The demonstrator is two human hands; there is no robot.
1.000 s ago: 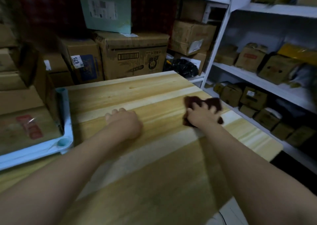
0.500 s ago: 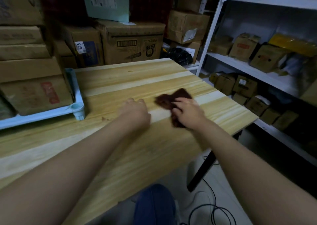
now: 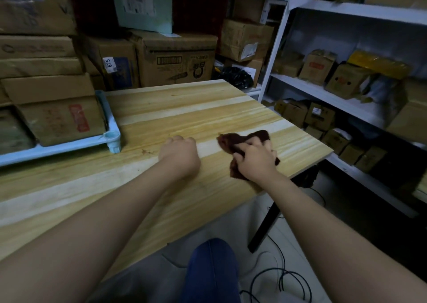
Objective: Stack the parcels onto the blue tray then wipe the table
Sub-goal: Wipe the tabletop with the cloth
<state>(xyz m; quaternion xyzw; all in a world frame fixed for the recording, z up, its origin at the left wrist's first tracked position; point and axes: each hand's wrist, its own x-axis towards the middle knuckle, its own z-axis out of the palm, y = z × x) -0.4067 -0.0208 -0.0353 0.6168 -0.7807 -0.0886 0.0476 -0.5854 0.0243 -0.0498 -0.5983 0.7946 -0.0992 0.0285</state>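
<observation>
Head camera is looking down over the wooden table [image 3: 208, 108], and we are finding several things hard to read. We are seeing our left hand [image 3: 179, 154] from behind, resting on the middle of the table with its fingers folded under. The fingertips are hiding beneath the knuckles, and nothing is showing in its grasp. Our right hand [image 3: 255, 161] is gripping a dark brown cloth [image 3: 245, 138], with the fingers curling over the bunched fabric and pressing it to the table near the right edge. The hand is covering the middle of the cloth, so only its ends are sticking out. The parcels [image 3: 60, 117] are sitting stacked on the blue tray [image 3: 108, 115] at the table's left, but the frame is cutting off most of the tray and the stack, and the print on the parcels is blurring beyond reading. Boxes on the shelves [image 3: 323, 92] to the right are smearing too. A knee [image 3: 211, 268] in blue is poking out below the near edge, beside cables [image 3: 288, 279] on the floor. Compared with half a second ago, the right hand and cloth are lying a little closer to the right edge, while the left hand is staying about where it was.
</observation>
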